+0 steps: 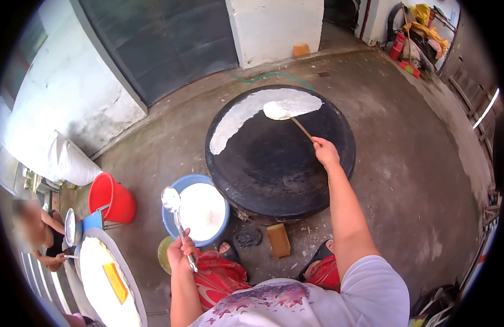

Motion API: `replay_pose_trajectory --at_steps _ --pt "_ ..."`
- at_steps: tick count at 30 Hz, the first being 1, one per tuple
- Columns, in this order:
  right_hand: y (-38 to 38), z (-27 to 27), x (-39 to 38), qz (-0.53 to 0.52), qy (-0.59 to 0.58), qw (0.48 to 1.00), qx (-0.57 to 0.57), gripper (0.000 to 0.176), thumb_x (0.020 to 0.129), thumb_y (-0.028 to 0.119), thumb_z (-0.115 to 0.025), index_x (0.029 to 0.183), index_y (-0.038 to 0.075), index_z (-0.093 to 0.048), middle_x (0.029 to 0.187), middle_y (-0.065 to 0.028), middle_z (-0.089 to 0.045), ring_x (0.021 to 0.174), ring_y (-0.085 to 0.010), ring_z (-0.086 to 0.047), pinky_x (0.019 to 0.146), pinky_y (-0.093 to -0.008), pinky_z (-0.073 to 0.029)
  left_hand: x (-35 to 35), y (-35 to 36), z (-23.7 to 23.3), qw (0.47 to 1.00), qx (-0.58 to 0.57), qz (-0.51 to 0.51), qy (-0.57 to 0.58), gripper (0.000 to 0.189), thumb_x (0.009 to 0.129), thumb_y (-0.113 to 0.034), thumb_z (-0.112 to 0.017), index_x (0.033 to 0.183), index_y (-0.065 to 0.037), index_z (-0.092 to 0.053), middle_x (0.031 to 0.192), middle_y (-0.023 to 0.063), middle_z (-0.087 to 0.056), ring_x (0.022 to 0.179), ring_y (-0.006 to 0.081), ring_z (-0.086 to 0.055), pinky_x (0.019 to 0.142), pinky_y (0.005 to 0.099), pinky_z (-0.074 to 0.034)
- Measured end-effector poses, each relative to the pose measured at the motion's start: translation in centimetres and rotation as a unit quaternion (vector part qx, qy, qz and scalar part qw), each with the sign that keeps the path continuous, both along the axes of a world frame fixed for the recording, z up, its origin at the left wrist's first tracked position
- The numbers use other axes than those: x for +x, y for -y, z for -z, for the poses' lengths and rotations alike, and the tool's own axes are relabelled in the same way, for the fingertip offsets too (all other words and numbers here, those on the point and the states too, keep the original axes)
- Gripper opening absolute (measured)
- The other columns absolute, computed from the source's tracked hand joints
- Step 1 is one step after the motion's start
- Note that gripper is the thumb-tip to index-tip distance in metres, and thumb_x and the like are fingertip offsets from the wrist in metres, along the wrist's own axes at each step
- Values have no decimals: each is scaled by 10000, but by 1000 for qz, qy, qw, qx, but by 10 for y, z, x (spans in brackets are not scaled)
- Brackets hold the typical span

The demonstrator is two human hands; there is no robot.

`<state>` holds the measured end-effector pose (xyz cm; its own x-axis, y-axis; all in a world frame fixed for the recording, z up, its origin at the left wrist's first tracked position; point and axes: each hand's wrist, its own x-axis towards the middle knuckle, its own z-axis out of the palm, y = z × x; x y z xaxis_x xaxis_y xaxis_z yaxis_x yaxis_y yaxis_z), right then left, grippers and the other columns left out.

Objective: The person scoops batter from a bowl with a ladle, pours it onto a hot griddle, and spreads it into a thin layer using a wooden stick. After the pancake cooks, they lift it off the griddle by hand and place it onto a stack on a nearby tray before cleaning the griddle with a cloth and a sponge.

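My right hand (326, 151) grips the wooden handle of a batter spreader (302, 128), its head coated white and resting at the far side of a large round black griddle (274, 169). A curved band of white batter (235, 119) covers the griddle's far and left edge; the rest of the surface is black. Closed around the handle of a metal ladle (177, 217), my left hand (182, 254) is low on the left. The ladle's bowl, smeared with batter, is near the left rim of a blue basin (166, 218) filled with white batter (204, 212).
A brick (279, 241) lies by my feet, below the griddle. To the left are a red bucket (113, 199), a white sack (72, 161) and a round table (135, 278) bearing a pale sheet. Another person (42, 229) sits beyond it. A green hose (274, 74) crosses the floor behind.
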<state>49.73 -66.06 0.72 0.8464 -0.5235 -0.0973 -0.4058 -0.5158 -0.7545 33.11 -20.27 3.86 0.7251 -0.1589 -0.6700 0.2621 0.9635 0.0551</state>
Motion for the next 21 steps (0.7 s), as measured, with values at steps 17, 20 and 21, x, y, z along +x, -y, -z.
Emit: replay_pose_trajectory --at_steps 17,20,21 --pt "-29 26 -4 -153 20 988 -29 267 854 174 -479 1093 126 -587 1003 -107 -620 941 -227 -581 822 -308 -428 -6 -4 -2 1000 27 2 -10 302 920 -211 -335 1072 17 -463 663 21 -430 475 83 -357 389 199 -309" --pt "-18 -1 -13 -132 -36 991 -8 273 853 211 -473 1102 187 -583 1021 -98 -608 958 -265 -570 826 -337 -436 -5 -6 -1 1000 18 0 -4 310 922 -215 -331 1080 22 -453 667 26 -430 484 88 -358 393 203 -308" --pt "-15 18 -9 -78 -20 997 -23 273 855 219 -475 1108 203 -578 1030 -85 -606 966 -261 -567 831 -340 -436 -5 -5 -1 1000 25 0 -2 310 923 -214 -329 1080 24 -453 670 27 -428 485 89 -355 392 203 -307"
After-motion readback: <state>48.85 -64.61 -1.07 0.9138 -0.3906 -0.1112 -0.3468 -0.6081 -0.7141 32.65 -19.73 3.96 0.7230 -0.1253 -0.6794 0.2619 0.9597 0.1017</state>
